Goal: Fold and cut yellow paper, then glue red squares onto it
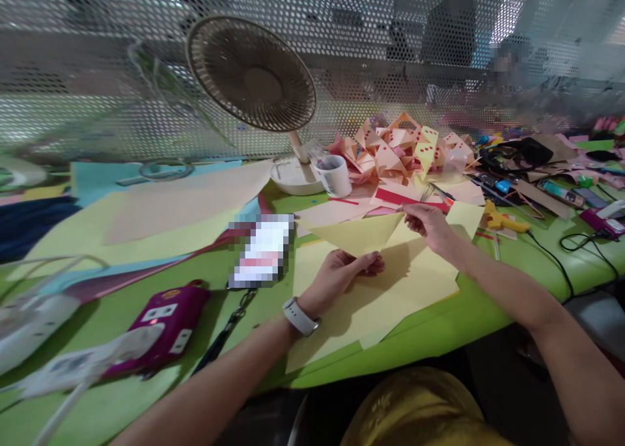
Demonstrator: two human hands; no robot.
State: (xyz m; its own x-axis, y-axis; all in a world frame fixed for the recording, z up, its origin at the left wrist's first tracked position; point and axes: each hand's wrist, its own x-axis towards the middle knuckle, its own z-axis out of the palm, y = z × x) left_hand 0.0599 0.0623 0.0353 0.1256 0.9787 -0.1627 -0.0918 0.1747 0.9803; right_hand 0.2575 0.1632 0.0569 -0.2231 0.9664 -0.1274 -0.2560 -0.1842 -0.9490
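Observation:
A pale yellow paper triangle point(354, 232) is held just above a stack of yellow sheets point(390, 290) on the green table point(146, 394). My left hand point(336, 277), with a white watch on the wrist, pinches the triangle's lower point. At the upper right corner my right hand point(427, 224) pinches the same folded sheet. Both hands are closed on the paper.
A beige desk fan point(251, 71) and a white cup point(336, 174) stand behind. Folded peach and yellow paper pieces with red dots point(400, 148) pile at the back. A yellow glue gun point(502, 221), tools and cables lie right. A magenta device point(163, 319) and large coloured sheets point(161, 211) lie left.

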